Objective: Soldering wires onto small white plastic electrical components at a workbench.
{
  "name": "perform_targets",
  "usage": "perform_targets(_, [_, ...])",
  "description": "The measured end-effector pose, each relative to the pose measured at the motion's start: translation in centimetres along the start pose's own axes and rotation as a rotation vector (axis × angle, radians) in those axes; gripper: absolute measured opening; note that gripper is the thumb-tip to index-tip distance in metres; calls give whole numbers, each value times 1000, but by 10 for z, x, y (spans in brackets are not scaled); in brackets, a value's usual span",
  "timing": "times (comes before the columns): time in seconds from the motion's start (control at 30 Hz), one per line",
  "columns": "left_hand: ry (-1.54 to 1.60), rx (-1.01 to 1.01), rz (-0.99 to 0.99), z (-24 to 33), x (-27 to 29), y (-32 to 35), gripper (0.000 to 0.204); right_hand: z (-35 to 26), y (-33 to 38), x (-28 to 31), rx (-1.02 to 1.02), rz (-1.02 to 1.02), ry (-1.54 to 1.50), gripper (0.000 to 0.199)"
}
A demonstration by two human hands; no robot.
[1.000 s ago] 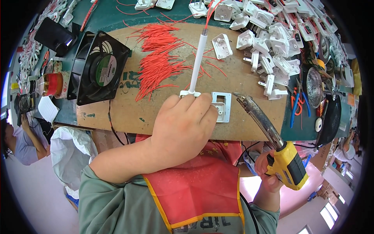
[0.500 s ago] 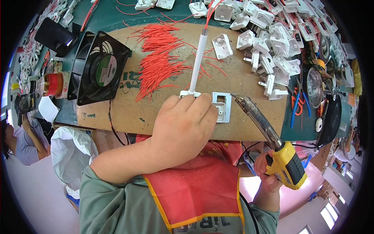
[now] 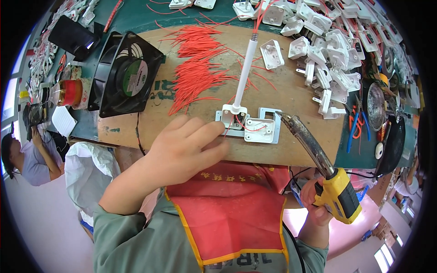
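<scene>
My left hand (image 3: 189, 143) is palm down at the bench's near edge, fingers apart, with its fingertips beside a small white plastic housing (image 3: 229, 113). A white tube (image 3: 246, 73) rises from this housing, with red wires coming out of its far end. Joined by a red wire, an open white cover (image 3: 259, 131) lies to its right. Both rest on a pale metal jig plate (image 3: 277, 119). My right hand (image 3: 316, 202) is closed round the yellow-and-black handle of a soldering gun (image 3: 339, 195). Its dark tip points at the plate's right side.
A heap of cut red wires (image 3: 195, 82) lies on the brown board (image 3: 291, 98). To the left stands a black fan (image 3: 127, 75). White housings (image 3: 334, 59) pile up at the far right, near blue-handled pliers (image 3: 353, 129). Another person (image 3: 36, 154) sits at far left.
My left hand has drawn back left and nearer from the housing, uncovering it, the cover and the red wire. The view has shifted slightly. My right hand keeps hold of the soldering gun.
</scene>
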State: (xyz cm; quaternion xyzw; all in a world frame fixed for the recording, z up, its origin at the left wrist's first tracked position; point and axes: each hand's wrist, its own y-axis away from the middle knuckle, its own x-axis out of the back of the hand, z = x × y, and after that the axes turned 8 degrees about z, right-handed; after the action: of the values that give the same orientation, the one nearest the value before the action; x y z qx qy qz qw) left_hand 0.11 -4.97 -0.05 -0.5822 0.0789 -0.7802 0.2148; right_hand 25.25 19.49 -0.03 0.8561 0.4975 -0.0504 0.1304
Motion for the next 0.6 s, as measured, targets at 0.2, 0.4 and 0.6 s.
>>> perform_targets(0.2, [208,107,135,2,-9,-5,19,-2,-1,-8,-23,-42,-26,78])
perform_targets(0.4, [405,360,343,9,-18,-10,21,6,6,-12,-65,-23,-40,77])
perform_targets(0.6, [323,448,421,11,-22,-11,21,12,9,-7,-141,-70,-29,78])
